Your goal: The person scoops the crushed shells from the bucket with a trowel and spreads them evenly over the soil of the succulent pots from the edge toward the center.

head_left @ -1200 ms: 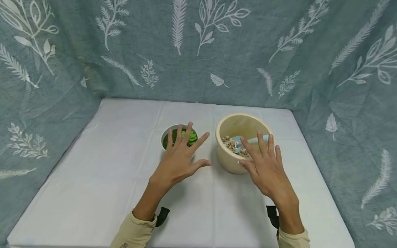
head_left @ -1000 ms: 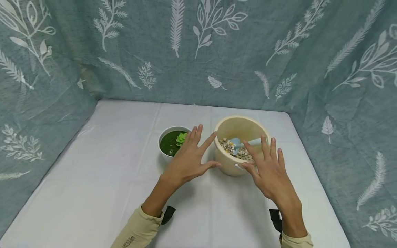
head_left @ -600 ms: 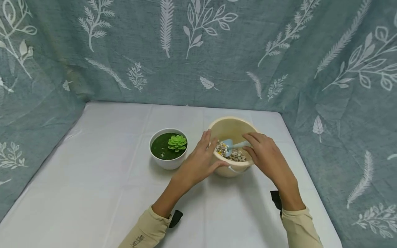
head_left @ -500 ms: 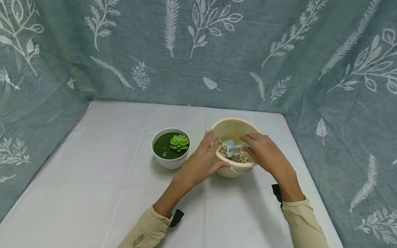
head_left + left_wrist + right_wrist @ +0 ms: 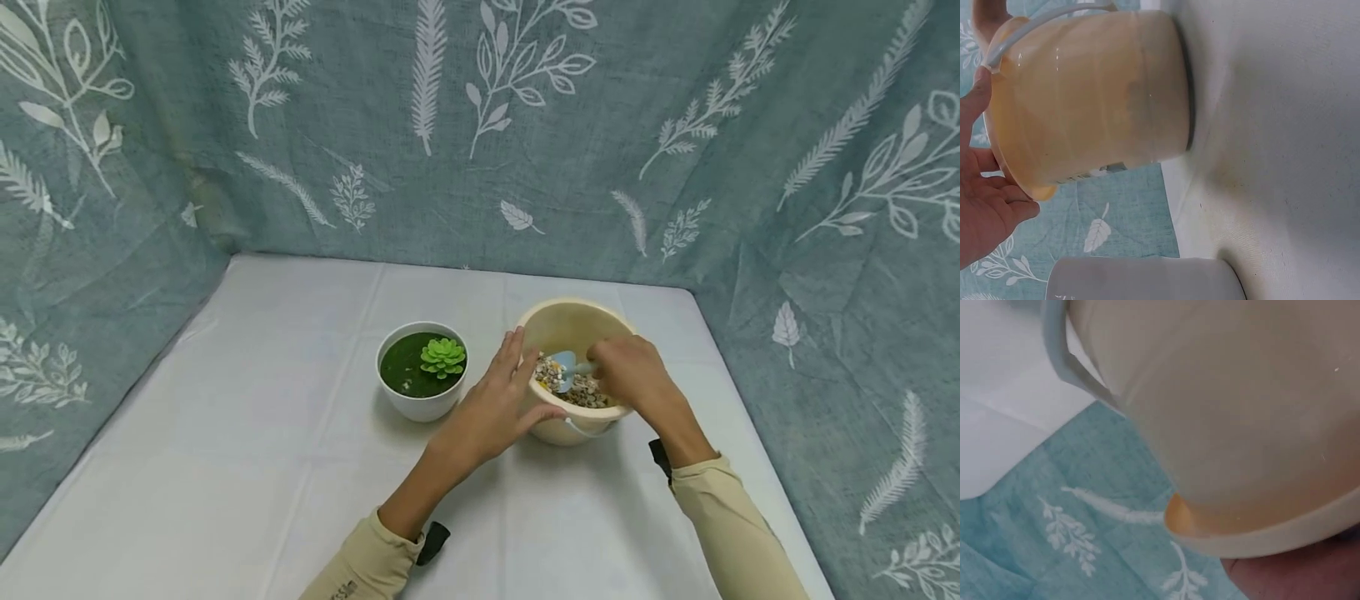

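Note:
My right hand [image 5: 630, 371] grips the handle of a small light-blue trowel [image 5: 566, 371], its fingers curled round it inside the cream bucket [image 5: 551, 432]. The trowel's blade lies on a bed of mixed pebbles [image 5: 588, 393]. My left hand [image 5: 487, 417] holds the bucket's near-left rim; in the left wrist view its thumb and bent fingers [image 5: 1019, 209] sit at the rim, beside the pale bail handle [image 5: 1041, 22]. In the right wrist view the bucket wall [image 5: 1222, 425] hides most of the right hand [image 5: 1297, 575].
Left of the bucket stands a white round pot [image 5: 420, 408] with a dark green surface and a bright green succulent [image 5: 442, 358]. Both containers stand on a white-covered table [image 5: 187, 467]. A blue-green leaf-patterned curtain [image 5: 390, 208] encloses the back and sides.
From spread and hovering, my right hand has reached into the bucket and taken hold of the trowel's handle. My left hand has moved right, from before the pot to the bucket's rim.

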Action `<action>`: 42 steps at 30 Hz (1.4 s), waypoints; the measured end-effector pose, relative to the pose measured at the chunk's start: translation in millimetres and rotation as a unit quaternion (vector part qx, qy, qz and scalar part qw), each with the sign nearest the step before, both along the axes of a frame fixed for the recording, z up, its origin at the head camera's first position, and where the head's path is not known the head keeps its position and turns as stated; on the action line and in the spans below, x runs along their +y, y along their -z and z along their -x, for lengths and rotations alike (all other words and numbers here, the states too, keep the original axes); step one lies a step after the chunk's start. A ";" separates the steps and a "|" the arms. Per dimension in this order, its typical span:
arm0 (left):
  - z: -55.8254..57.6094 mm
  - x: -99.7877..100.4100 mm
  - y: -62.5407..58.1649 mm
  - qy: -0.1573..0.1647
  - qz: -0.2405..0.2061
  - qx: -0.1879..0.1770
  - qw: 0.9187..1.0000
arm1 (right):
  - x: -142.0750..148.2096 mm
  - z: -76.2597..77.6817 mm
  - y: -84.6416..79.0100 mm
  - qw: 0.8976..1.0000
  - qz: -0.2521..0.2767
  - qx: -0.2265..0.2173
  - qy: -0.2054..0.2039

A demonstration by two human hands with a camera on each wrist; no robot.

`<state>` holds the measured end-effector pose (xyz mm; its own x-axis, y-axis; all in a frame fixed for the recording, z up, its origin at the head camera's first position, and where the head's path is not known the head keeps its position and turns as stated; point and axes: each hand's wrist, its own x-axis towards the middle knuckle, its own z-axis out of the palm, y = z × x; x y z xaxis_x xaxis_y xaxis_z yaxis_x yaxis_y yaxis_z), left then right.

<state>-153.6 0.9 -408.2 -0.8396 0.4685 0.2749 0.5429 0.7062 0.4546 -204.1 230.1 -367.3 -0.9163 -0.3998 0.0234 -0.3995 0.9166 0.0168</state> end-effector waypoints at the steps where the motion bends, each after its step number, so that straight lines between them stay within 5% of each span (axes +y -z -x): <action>1: -0.6 -0.2 0.2 -0.001 -0.001 0.003 1.000 | 0.6 -0.8 0.3 1.000 0.008 0.004 0.002; 18: -0.8 -9.2 1.5 -0.016 -0.008 0.016 1.000 | 9.5 -36.4 -38.9 0.992 0.034 0.121 0.015; 34: 0.7 -17.2 4.7 -0.002 -0.018 0.005 1.000 | 22.9 -57.7 -63.8 0.994 0.084 0.066 0.035; 42: -0.4 -49.9 -0.2 -0.015 -0.039 0.078 0.996 | 6.3 -70.6 -81.0 0.989 0.098 0.107 0.000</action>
